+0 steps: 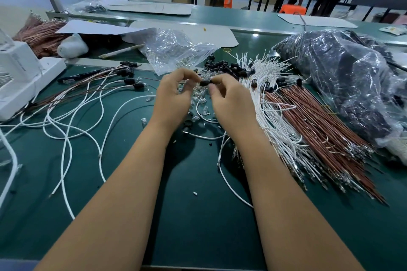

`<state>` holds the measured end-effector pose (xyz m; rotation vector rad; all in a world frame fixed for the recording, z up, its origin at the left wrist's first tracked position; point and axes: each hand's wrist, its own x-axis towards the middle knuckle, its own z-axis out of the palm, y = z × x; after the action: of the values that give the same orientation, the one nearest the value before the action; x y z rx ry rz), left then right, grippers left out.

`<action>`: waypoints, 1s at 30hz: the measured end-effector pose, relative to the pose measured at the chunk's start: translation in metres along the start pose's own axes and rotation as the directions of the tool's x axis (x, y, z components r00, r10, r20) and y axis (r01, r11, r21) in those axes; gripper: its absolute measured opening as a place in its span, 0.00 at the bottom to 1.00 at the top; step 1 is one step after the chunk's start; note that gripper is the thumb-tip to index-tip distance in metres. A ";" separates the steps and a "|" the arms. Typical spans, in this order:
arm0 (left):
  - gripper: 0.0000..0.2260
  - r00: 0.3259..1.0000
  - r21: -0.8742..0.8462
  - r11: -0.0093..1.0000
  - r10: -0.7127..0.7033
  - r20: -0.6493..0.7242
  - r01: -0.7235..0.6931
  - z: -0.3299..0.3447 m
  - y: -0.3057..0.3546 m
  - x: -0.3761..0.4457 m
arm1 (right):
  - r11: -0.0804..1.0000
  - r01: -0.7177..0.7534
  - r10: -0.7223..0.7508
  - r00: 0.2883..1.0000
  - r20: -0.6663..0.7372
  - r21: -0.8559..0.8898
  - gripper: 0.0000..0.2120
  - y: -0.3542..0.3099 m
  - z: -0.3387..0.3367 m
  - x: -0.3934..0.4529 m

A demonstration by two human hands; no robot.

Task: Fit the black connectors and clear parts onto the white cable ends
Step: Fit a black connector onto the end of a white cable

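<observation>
A small black connector (206,82) is held between both hands above the green table. My left hand (174,92) pinches its left end with curled fingers. My right hand (229,97) pinches its right end. A white cable (222,174) hangs down from under my right hand and trails toward me. Loose clear parts (199,100) lie scattered under the hands. Behind them is a pile of black connectors (229,68). A bundle of white cables (271,103) lies to the right. Whether a clear part is in the connector is hidden by my fingers.
Brown wires (321,125) lie right of the white bundle, under a large dark plastic bag (343,77). A clear bag of parts (174,50) sits behind. Finished cables with black ends (127,77) fan out left, near a white box (19,79).
</observation>
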<state>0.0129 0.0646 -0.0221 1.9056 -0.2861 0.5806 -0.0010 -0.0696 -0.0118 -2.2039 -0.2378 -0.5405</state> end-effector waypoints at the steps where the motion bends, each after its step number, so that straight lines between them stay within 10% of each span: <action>1: 0.06 1.000 -0.005 1.000 -0.012 0.002 0.012 -0.001 -0.001 0.000 | 0.996 0.032 -0.029 0.999 0.040 -0.087 0.08 0.000 0.001 -0.001; 17: 0.17 0.990 0.038 0.990 -0.135 0.041 0.133 -0.007 -0.005 0.000 | 0.905 0.177 -0.074 0.961 0.266 -0.388 0.09 0.001 0.005 -0.002; 24: 0.11 0.989 0.127 0.991 0.032 0.144 -0.051 -0.003 0.005 -0.007 | 1.000 -0.003 0.003 1.000 0.006 -0.025 0.09 0.001 0.002 0.001; 30: 0.10 0.990 -0.102 0.993 -0.049 0.130 0.062 -0.004 0.002 -0.003 | 0.981 -0.089 0.088 0.996 0.015 0.173 0.07 -0.002 -0.001 0.000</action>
<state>0.0079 0.0674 -0.0209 1.8444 -0.3381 0.4000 -0.0026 -0.0693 -0.0098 -2.0370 -0.1820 -0.4457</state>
